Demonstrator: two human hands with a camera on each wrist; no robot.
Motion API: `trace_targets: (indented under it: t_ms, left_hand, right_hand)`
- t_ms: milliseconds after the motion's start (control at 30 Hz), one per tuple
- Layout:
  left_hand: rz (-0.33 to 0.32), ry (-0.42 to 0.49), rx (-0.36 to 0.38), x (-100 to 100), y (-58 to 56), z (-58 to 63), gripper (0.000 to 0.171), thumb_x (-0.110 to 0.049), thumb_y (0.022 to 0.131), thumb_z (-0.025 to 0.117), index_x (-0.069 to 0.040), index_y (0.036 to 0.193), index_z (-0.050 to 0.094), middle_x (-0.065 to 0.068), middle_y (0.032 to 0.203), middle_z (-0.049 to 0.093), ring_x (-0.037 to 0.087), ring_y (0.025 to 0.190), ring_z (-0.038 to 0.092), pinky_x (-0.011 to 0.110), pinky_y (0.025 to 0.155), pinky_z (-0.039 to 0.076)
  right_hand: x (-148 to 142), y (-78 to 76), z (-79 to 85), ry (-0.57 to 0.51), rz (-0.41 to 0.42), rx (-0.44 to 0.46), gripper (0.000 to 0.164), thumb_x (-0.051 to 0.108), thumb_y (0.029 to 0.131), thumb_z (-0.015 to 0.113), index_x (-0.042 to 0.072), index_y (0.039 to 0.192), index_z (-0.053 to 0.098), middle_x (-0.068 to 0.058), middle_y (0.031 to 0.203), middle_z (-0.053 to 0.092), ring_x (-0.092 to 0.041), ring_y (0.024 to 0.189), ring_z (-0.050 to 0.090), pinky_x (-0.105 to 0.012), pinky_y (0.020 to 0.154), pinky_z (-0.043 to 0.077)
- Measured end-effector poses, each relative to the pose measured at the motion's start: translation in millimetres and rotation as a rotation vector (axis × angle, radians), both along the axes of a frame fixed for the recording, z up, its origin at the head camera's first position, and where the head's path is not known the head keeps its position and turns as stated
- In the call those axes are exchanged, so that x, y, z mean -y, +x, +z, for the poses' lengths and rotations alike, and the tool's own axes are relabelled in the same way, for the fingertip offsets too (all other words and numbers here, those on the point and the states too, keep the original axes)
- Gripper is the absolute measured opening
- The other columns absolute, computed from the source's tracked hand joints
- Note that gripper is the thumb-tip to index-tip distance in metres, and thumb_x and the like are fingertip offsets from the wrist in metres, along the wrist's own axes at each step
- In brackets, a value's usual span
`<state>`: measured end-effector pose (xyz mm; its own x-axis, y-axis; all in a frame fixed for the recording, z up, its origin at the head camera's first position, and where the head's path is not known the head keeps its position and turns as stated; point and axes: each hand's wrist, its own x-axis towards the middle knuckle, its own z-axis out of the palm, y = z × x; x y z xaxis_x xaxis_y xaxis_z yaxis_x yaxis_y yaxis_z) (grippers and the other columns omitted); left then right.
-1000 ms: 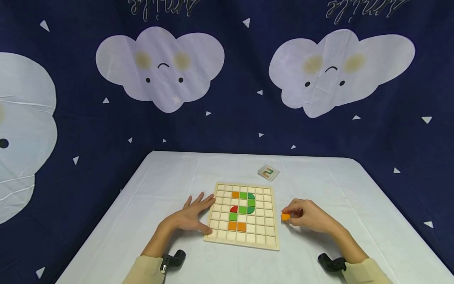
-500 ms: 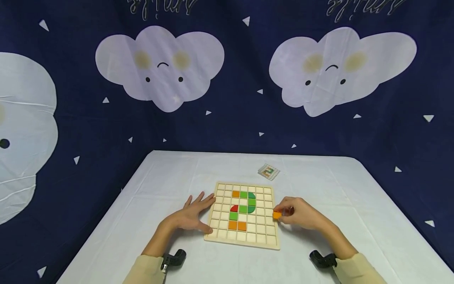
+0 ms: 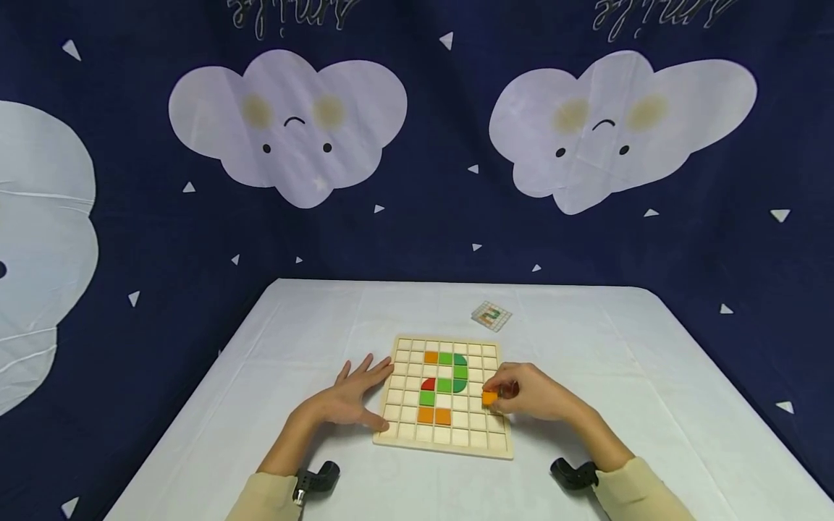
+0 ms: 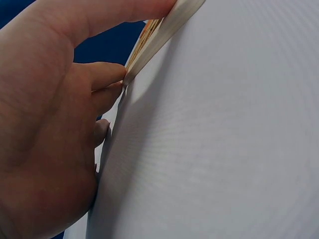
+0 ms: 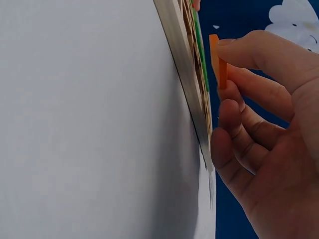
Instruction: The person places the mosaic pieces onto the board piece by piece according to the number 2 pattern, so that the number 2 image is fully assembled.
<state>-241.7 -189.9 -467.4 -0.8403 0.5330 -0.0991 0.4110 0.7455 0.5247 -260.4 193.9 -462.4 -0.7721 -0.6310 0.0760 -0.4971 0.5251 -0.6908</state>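
Note:
A square wooden grid board (image 3: pixel 443 449) lies on the white table, with orange, green and red tiles set in some of its cells. My left hand (image 3: pixel 345 399) rests at the board's left edge, fingers spread and thumb on the near left corner. In the left wrist view, the thumb and fingertips touch the board's rim (image 4: pixel 164 35). Between thumb and fingers my right hand (image 3: pixel 537 391) pinches an orange square tile (image 3: pixel 489 399) over the board's right-hand columns. The right wrist view shows that tile (image 5: pixel 218 62) held on edge above the board's surface.
Behind the board lies a small pattern card (image 3: pixel 491 316) showing a coloured grid figure. Black wrist devices (image 3: pixel 317 477) sit on both forearms. A dark blue cloth with clouds (image 3: pixel 293 130) hangs behind the white table (image 3: pixel 573 311).
My right hand has carried the orange tile leftward, from beside the board to over its right-hand columns. The left hand keeps its place on the edge.

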Motion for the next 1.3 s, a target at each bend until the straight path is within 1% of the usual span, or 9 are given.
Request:
trace_targets:
  t_ms: [167, 367, 600, 867, 1100, 1300]
  left_hand:
    - [-0.002, 0.002, -0.005, 0, 0.9, 0.4, 0.107, -0.055, 0.068, 0.077, -0.017, 0.153, 0.027, -0.006, 0.159, 0.015, 0.026, 0.146, -0.001, 0.054, 0.112, -0.008]
    - [0.003, 0.002, -0.004, 2, 1.9, 0.3, 0.107, -0.055, 0.067, 0.078, -0.017, 0.153, 0.027, -0.006, 0.159, 0.015, 0.027, 0.145, 0.000, 0.054, 0.112, -0.008]
    - [-0.004, 0.011, -0.008, 2, 1.7, 0.5, 0.108, -0.055, 0.067, 0.078, -0.015, 0.153, 0.026, -0.004, 0.159, 0.015, 0.027, 0.145, 0.000, 0.054, 0.112, -0.008]
    - [0.001, 0.006, -0.012, 1, 1.7, -0.2, 0.107, -0.055, 0.067, 0.078, -0.016, 0.153, 0.027, -0.006, 0.159, 0.015, 0.027, 0.145, 0.000, 0.054, 0.112, -0.008]
    - [-0.001, 0.003, -0.011, 2, 0.4, -2.8, 0.108, -0.057, 0.067, 0.077, -0.017, 0.153, 0.026, -0.006, 0.159, 0.015, 0.026, 0.145, -0.001, 0.054, 0.112, -0.008]
    - [0.000, -0.006, -0.013, 1, -0.6, -2.7, 0.108, -0.058, 0.067, 0.077, -0.017, 0.153, 0.026, -0.006, 0.159, 0.014, 0.025, 0.145, -0.001, 0.054, 0.112, -0.008]
  right_hand:
    - [9, 2.9, 3.6, 0.006, 0.014, -0.014, 0.026, 0.019, 0.081, 0.076, 0.017, 0.106, 0.074, 0.004, 0.091, 0.063, -0.013, 0.077, 0.056, -0.026, 0.064, 0.050]
    - [25, 4.6, 4.6, 0.045, 0.058, -0.037, 0.025, 0.022, 0.082, 0.076, 0.019, 0.107, 0.074, 0.009, 0.092, 0.062, -0.012, 0.076, 0.055, -0.025, 0.065, 0.050]
    - [41, 8.4, 9.0, 0.054, 0.103, -0.022, 0.026, 0.020, 0.081, 0.075, 0.017, 0.107, 0.074, 0.010, 0.092, 0.061, -0.013, 0.076, 0.056, -0.025, 0.064, 0.050]
    - [48, 13.0, 8.3, 0.082, 0.153, -0.064, 0.024, 0.024, 0.081, 0.077, 0.018, 0.104, 0.074, 0.008, 0.089, 0.063, -0.010, 0.074, 0.056, -0.024, 0.064, 0.048]
    - [52, 16.3, 7.9, 0.124, 0.165, -0.087, 0.023, 0.027, 0.082, 0.076, 0.021, 0.104, 0.074, 0.010, 0.089, 0.062, -0.009, 0.073, 0.055, -0.023, 0.064, 0.046]
    - [53, 16.8, 7.0, 0.127, 0.175, -0.094, 0.023, 0.028, 0.082, 0.077, 0.022, 0.105, 0.074, 0.011, 0.089, 0.061, -0.009, 0.073, 0.054, -0.022, 0.063, 0.046]
